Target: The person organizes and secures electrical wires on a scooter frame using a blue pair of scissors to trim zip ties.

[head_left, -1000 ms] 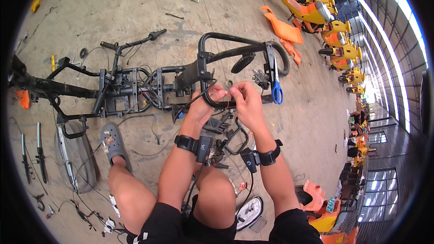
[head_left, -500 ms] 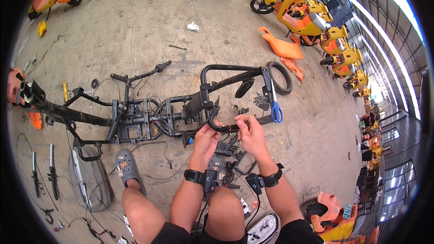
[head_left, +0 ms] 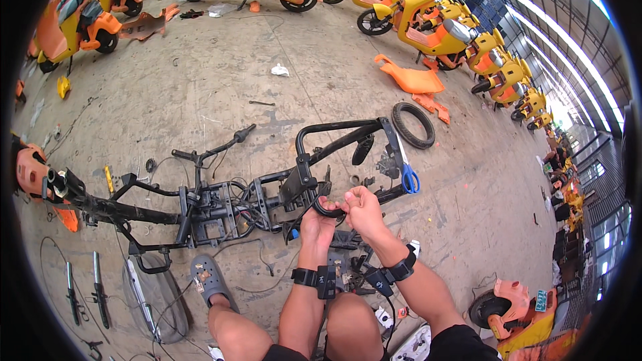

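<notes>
Two bare hands work at one stripped black scooter frame (head_left: 257, 204) lying on a concrete floor. The left hand (head_left: 317, 226) is palm up, fingers curled at the near bend of the frame's one tail loop (head_left: 341, 126); whether they grip the tube, I cannot tell. The right hand (head_left: 363, 212) is just beside it, thumb and forefinger drawn together at the same tube; anything pinched between them is too small to make out.

The frame lies beyond the fingertips, most of it to the left of the hands. Its long axis runs left to right, the steering-head end pointing left and the tail loop right. One handlebar (head_left: 221, 150) lies across its middle.

One pair of blue-handled scissors (head_left: 410, 177) rests at the loop's right end, handles toward the person, blades pointing away. Nearby lies one loose tyre (head_left: 413, 125). At lower left are one grey seat (head_left: 170, 307) and two slim fork tubes (head_left: 98, 291). The person wears two grey clogs (head_left: 210, 277). Yellow-and-orange scooters (head_left: 428, 30), too overlapped to count, stand behind.
</notes>
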### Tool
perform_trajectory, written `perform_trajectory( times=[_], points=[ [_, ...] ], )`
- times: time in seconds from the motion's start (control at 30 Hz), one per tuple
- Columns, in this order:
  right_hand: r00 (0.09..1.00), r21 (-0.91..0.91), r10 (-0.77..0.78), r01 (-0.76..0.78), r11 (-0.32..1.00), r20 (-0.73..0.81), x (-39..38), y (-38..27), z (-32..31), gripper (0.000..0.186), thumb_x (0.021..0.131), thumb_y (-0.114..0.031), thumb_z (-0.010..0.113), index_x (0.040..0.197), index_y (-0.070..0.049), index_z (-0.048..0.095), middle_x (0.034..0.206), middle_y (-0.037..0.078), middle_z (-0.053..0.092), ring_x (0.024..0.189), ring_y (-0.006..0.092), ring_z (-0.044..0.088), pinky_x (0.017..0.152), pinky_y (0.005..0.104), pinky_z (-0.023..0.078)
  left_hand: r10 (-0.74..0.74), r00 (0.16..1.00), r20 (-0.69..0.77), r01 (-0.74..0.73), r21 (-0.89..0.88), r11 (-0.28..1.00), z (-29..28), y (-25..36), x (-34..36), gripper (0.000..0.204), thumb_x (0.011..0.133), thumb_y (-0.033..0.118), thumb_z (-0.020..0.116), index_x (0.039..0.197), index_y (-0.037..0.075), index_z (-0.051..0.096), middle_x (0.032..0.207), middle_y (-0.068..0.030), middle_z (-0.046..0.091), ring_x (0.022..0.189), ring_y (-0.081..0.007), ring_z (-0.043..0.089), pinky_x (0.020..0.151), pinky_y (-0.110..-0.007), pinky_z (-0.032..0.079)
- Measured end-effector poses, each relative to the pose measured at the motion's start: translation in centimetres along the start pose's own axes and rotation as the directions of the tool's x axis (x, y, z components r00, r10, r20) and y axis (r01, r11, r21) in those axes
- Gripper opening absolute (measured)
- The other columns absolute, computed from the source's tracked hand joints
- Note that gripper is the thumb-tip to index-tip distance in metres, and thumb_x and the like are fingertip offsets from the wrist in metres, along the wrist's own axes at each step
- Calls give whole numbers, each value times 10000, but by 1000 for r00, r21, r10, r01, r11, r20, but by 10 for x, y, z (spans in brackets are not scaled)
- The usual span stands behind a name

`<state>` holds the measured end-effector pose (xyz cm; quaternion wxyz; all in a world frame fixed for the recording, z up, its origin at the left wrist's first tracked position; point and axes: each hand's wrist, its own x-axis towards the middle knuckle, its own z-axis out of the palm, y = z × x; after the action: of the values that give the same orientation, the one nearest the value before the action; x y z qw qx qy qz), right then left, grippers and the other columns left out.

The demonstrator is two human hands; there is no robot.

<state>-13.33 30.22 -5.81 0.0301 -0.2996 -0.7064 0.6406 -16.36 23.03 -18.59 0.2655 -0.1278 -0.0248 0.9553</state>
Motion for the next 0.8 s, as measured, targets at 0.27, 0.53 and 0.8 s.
perform_trajectory(
  times=[0.27, 0.53, 0.8],
  points=[
    [990, 286, 115, -134, 949, 83, -2, -3, -23, 167, 986, -206, 453, 1008, -44, 485, 820, 70, 594, 430, 92, 395, 380, 248, 277, -34, 997, -66, 29, -68, 997, 16, -10, -26, 442, 961, 333, 473, 1138, -71, 481, 1085, -206, 581, 1098, -313, 532, 1004, -417, 407],
    [989, 269, 10, 30, 963, -146, -39, 9, -41, 239, 946, -210, 515, 989, 4, 613, 906, 91, 658, 467, 78, 471, 387, 212, 345, -90, 996, -12, 90, 248, 965, 16, -5, -38, 379, 988, 264, 432, 1140, -70, 527, 1262, -218, 528, 1181, -311, 502, 1052, -417, 398],
    [922, -651, -385, 263, 712, -48, -31, -9, -22, 286, 792, -335, 678, 907, -78, 725, 563, 79, 592, 497, 152, 568, 503, 296, 431, -156, 988, -7, 156, 122, 980, 6, 4, -20, 244, 882, 93, 626, 1113, 20, 598, 1028, -111, 640, 1009, -237, 602, 941, -422, 472]
  ],
)
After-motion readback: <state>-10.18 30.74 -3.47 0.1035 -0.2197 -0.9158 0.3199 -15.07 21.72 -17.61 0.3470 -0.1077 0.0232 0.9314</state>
